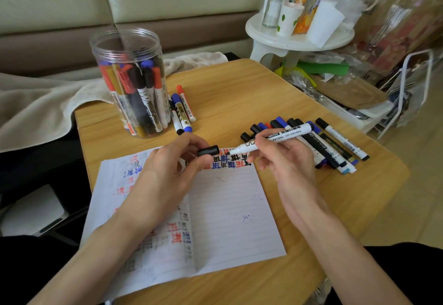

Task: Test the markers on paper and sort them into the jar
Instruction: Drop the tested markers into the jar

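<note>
Here the right hand (285, 158) holds an uncapped white marker (275, 137), fingers closed around the barrel near its front end. The left hand (172, 161) pinches the black cap (208, 150) between thumb and fingertips. Both are above the far edge of the lined paper (227, 209), which lies on the bench (239, 84) towards its near side.

The deciding relation is axial. The marker's long axis runs from upper right down to lower left, nib pointing at the cap. The cap lies roughly on the same line, its open end facing the nib, just apart from it. Whether the cap is coming off or going on cannot be judged from this view.

The jar (129, 82) stands near the far left corner of the bench, on the left hand's side. A small group of markers (182, 110) lies just beside it. A larger row of markers (330, 144) lies by the right edge, behind the right hand.

Hidden or unclear: the right hand covers the near ends of several markers in the row. The left hand covers part of the written characters. The jar's rim is blurred, and its count cannot be read.
</note>
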A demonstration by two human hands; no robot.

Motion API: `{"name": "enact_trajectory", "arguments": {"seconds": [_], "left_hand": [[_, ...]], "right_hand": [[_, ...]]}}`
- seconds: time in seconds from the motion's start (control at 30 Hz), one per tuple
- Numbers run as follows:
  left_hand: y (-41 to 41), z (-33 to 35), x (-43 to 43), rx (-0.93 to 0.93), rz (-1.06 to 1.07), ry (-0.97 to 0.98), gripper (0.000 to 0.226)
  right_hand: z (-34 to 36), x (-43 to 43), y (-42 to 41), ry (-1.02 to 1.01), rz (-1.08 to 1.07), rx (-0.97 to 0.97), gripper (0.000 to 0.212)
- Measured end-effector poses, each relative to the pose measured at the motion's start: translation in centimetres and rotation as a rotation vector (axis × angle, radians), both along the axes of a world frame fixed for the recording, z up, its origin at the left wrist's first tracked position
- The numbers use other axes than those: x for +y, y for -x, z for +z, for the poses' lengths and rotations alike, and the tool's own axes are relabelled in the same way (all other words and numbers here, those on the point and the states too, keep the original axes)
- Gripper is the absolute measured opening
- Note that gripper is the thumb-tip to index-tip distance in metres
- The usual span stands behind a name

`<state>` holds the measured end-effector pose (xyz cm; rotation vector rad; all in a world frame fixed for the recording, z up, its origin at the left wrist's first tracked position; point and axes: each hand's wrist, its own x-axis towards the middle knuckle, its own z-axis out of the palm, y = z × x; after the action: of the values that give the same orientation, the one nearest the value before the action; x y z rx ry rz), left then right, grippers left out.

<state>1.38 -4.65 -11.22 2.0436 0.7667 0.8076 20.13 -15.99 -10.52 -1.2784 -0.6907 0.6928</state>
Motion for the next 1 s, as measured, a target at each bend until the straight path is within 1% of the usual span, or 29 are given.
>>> {"name": "enact_trajectory", "arguments": {"seconds": [0.17, 0.33, 0.47, 0.67, 0.77, 0.83, 0.9, 1.0], "left_hand": [[0.1, -0.2, 0.2, 0.009, -0.011, -0.008, 0.010], [0.3, -0.3, 0.4, 0.034, -0.009, -0.024, 0.009], [0.2, -0.2, 0.2, 0.003, -0.033, -0.037, 0.010], [0.5, 0.1, 0.5, 0.001, -0.066, -0.021, 0.011], [0.6, 0.2, 0.9, 0.014, -0.062, -0.019, 0.011], [0.8, 0.3, 0.9, 0.006, -0.058, -0.019, 0.013], [1.0, 0.5, 1.0, -0.001, -0.061, -0.027, 0.015], [1.4, 0.8, 1.1, 0.038, -0.088, -0.042, 0.015]], "right_hand": [[0.2, 0.1, 0.4, 0.001, 0.023, -0.001, 0.008], [0.2, 0.2, 0.7, 0.007, 0.023, -0.002, 0.011], [0.1, 0.1, 1.2, 0.022, 0.085, -0.045, 0.013], [0.3, -0.2, 0.4, 0.088, 0.216, -0.035, 0.031], [0.9, -0.4, -0.4, 0.121, 0.308, 0.048, 0.036], [1.3, -0.6, -0.9, 0.131, 0.341, 0.076, 0.036], [1.6, -0.9, -1.4, 0.173, 0.355, -0.015, 0.033], [1.8, -1.1, -2.0, 0.253, 0.389, -0.290, 0.030]]}}
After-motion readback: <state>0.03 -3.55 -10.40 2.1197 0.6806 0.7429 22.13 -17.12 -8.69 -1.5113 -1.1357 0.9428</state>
